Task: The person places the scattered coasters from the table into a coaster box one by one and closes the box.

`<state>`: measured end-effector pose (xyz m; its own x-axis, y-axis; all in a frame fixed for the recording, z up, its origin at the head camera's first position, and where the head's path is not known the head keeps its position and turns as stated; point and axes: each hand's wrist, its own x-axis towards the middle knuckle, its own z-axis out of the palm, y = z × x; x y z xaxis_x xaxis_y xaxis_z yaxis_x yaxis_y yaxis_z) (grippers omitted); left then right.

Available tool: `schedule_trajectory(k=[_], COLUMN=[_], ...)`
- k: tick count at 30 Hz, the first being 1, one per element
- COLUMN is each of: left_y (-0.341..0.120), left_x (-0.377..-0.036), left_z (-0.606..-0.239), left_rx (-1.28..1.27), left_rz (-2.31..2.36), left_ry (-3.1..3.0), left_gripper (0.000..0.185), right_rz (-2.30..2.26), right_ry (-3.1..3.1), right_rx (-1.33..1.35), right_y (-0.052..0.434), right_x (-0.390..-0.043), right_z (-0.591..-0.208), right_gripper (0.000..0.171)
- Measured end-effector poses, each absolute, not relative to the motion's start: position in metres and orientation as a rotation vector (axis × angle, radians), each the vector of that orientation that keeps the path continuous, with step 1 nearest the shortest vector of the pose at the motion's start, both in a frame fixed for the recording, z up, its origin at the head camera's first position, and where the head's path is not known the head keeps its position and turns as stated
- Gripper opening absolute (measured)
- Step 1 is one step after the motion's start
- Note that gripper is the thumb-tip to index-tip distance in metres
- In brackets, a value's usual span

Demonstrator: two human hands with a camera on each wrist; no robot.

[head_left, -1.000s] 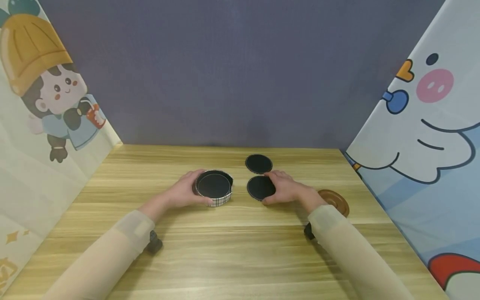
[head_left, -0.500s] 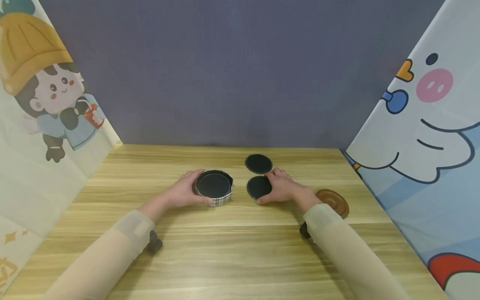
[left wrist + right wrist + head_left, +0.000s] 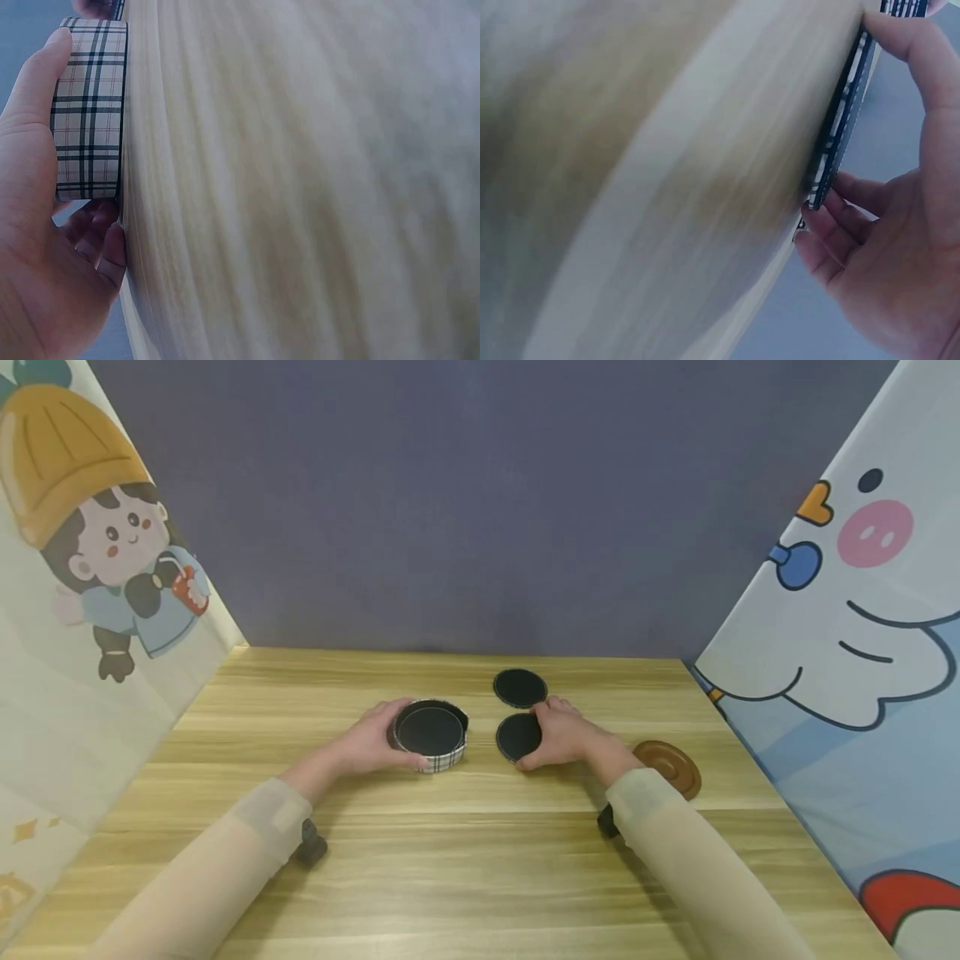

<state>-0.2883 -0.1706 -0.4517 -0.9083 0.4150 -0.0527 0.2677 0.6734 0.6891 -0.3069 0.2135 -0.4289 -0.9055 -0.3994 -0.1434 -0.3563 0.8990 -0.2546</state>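
The right grip (image 3: 561, 735) pinched the nearer black coaster (image 3: 517, 737) by its edges, just right of the plaid holder (image 3: 90, 127) the left grip (image 3: 371, 742) clasped.

The left hand (image 3: 369, 745) grips with bent fingers (image 3: 112, 255), thumb (image 3: 37, 82) nearside; to its right, the right hand (image 3: 564, 735) pinches, thumb likewise nearside.

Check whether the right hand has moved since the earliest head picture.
Yes: in the head view, the right hand has shifted left, toward the plaid case, judged against the farther black disc.
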Motion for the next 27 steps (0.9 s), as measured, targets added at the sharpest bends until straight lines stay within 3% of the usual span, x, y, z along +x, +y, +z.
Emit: schedule_trajectory(k=[11,27], left_y=[-0.171,-0.170], left_x=[-0.290,-0.290], left_z=[-0.453,-0.454], left_rx=[0.570,0.574], left_rz=[1.057,1.064], left_ry=[2.694,2.694], left_gripper=[0.134,0.133], right_rz=[-0.444,-0.632], right_ry=[2.863,2.900], right_rx=[-0.560,-0.582], right_y=[0.220,0.209], right_x=[-0.309,-0.306], right_z=[-0.426,-0.416], right_gripper=[0.115,0.099])
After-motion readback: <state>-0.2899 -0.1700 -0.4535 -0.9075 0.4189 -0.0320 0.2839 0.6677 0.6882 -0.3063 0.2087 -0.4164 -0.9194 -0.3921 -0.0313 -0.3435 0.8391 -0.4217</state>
